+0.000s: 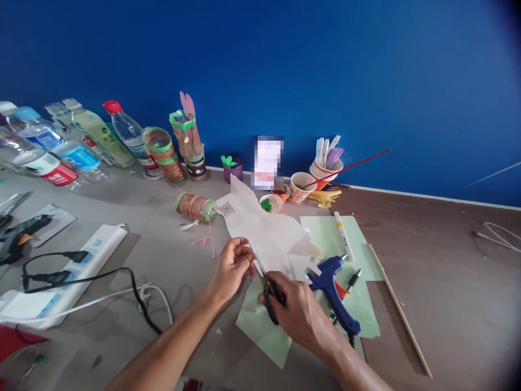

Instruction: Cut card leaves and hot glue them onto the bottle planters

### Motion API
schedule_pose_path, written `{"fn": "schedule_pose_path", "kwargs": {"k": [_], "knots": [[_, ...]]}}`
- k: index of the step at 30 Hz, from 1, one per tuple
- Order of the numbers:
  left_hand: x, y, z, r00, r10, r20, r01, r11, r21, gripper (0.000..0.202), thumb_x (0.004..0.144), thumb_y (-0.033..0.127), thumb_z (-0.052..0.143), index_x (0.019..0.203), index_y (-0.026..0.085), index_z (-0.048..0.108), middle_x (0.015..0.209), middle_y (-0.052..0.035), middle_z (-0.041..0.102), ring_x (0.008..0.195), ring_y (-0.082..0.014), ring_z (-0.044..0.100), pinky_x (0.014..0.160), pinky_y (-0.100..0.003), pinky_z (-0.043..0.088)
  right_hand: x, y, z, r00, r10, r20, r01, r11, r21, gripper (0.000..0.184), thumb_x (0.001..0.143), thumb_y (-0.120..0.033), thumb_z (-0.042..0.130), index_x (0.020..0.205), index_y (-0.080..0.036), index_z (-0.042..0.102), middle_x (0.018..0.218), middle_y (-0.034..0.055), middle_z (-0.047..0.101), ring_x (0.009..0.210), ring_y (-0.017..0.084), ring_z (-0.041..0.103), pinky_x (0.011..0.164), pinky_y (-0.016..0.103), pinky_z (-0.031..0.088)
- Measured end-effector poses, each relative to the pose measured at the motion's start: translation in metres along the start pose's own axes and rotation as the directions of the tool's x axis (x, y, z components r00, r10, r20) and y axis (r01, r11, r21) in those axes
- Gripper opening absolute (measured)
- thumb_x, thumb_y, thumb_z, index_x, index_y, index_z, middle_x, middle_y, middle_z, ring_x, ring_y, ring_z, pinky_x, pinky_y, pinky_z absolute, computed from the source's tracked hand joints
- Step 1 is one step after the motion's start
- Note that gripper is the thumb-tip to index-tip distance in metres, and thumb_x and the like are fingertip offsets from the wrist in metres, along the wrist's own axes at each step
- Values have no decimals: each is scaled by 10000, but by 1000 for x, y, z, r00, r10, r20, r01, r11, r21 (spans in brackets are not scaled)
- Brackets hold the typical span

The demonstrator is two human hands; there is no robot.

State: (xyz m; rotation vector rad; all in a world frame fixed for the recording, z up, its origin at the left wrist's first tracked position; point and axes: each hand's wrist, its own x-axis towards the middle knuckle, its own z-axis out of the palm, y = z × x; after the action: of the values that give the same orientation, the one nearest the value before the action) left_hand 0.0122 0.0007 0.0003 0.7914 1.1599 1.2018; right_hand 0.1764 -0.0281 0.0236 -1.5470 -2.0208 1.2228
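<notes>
Snipping thin white paper (269,234), black-handled scissors (270,291)

Black-handled scissors (264,279) bite into flat white paper (260,228).

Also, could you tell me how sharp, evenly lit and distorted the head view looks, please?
Head view: soft, even light with faint shadows; left hand, right hand, scissors and white paper sharp; bottles at left lean with lens distortion; right corners darken; card at the wall is pixelated.
</notes>
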Motion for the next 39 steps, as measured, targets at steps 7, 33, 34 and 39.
{"fn": "schedule_pose_path", "kwargs": {"k": [7, 33, 34, 39], "knots": [[0, 3, 0, 1000, -6, -9, 6, 1000, -19, 374, 701, 316, 766, 952, 175, 527, 720, 30, 585, 558, -97, 545, 543, -257, 509, -3, -2, -4, 1000, 1, 27, -1, 1000, -12, 120, 819, -264, 532, 896, -209, 605, 584, -38, 582, 525, 120, 492, 535, 205, 348], [-2, 5, 0, 1000, -8, 20, 8, 1000, 2, 370, 724, 338, 741, 973, 188, 512, 707, 30, 574, 572, -122, 556, 547, -277, 503, -3, 0, -3, 1000, -12, 18, 13, 997, -73, 91, 832, -231, 513, 875, -219, 592, 609, -16, 640, 531, 130, 531, 539, 208, 339], [-2, 5, 0, 1000, -8, 12, 8, 1000, 1, 373, 719, 333, 744, 975, 187, 515, 713, 27, 578, 582, -124, 556, 552, -277, 503, -4, 0, -3, 1000, -10, 22, 12, 997, -76, 83, 833, -234, 512, 865, -220, 587, 605, -17, 636, 531, 130, 529, 539, 208, 337], [0, 6, -1, 1000, -7, -29, 7, 1000, -4, 382, 691, 309, 753, 969, 179, 525, 721, 22, 592, 607, -124, 561, 580, -267, 493, -3, -3, -5, 999, -8, 43, 11, 997, -76, 89, 843, -245, 504, 877, -221, 584, 589, -25, 617, 512, 128, 500, 527, 207, 327]]}}
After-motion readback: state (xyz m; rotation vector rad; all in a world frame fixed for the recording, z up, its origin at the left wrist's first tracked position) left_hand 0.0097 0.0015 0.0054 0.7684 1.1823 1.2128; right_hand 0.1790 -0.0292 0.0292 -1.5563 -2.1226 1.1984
